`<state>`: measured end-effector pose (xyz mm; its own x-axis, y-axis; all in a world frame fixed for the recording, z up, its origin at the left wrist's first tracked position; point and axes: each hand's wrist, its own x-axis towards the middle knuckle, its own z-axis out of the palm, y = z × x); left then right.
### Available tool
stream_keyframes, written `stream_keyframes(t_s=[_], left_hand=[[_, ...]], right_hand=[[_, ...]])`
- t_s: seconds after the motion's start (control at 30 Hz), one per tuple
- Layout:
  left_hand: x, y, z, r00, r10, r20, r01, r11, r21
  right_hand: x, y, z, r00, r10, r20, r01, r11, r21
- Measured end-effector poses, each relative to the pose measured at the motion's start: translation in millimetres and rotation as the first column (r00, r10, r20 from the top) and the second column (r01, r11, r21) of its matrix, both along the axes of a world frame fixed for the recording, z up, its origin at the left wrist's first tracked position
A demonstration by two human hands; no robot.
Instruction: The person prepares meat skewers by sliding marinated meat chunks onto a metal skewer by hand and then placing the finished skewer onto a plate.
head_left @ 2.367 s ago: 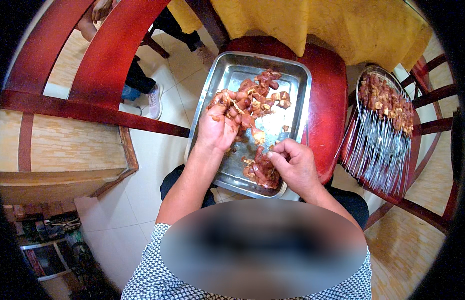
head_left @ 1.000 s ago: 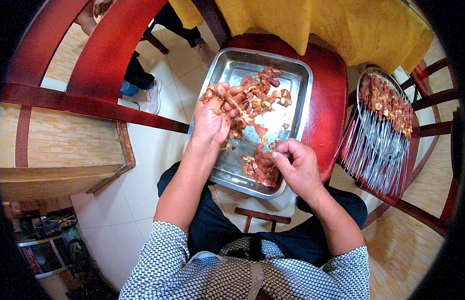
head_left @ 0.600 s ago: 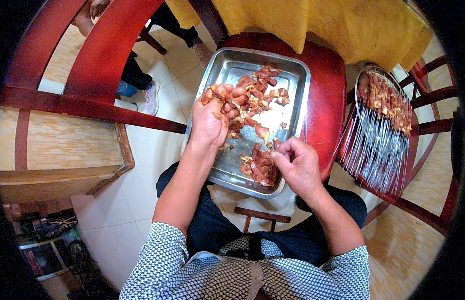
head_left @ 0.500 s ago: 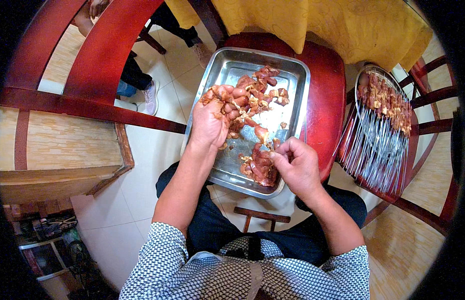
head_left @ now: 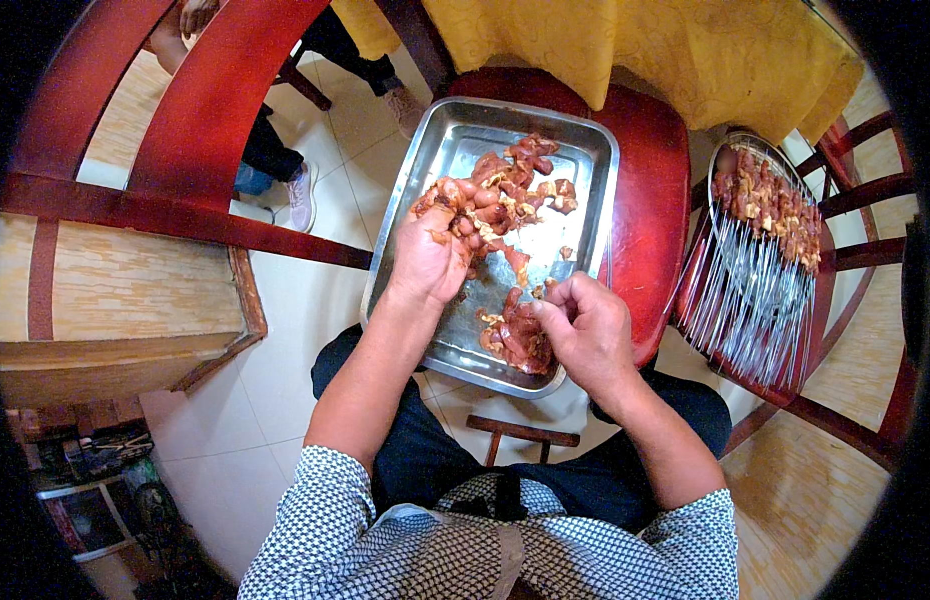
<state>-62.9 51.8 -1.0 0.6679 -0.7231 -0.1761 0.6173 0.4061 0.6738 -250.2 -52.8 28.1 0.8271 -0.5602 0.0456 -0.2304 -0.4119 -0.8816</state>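
Fingers of my left hand (head_left: 432,255) are curled round raw meat pieces (head_left: 477,205), reddish and glossy with marinade, over the left side of a steel tray (head_left: 405,180). My right hand (head_left: 592,330) is closed in a pinch over the tray's near right side. A small bit of meat (head_left: 538,292) shows at its fingertips; what lies inside the pinch is hidden. Just left of this hand, a larger meat lump (head_left: 517,335) lies in the tray. Loose meat chunks (head_left: 557,195) rest beyond my left hand, toward the tray's far side.
The tray sits on a red chair seat (head_left: 650,200). To the right, a round plate on another chair holds several meat skewers (head_left: 770,210), their metal rods (head_left: 755,300) pointing toward me. A yellow cloth (head_left: 685,60) hangs behind. Another person's shoe (head_left: 302,197) stands at far left.
My left hand has shifted slightly right and nearer, its fingers rolled further round the meat. The meat piece between my hands has moved. My right hand has barely moved.
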Motion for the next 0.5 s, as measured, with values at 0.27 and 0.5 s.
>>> stream_keyframes(t_s=[0.27, 0.5], left_hand=[[-19, -12, 10, 0.997, 0.048, 0.062, -0.053, 0.996, 0.074], [-13, -6, 9, 0.998, -0.046, 0.036, 0.047, 0.999, -0.011]], right_hand=[[1, -1, 0, 1.0, -0.011, 0.004, 0.011, 1.0, -0.014], [1, -7, -3, 0.998, 0.03, 0.049, -0.031, 0.999, 0.015]])
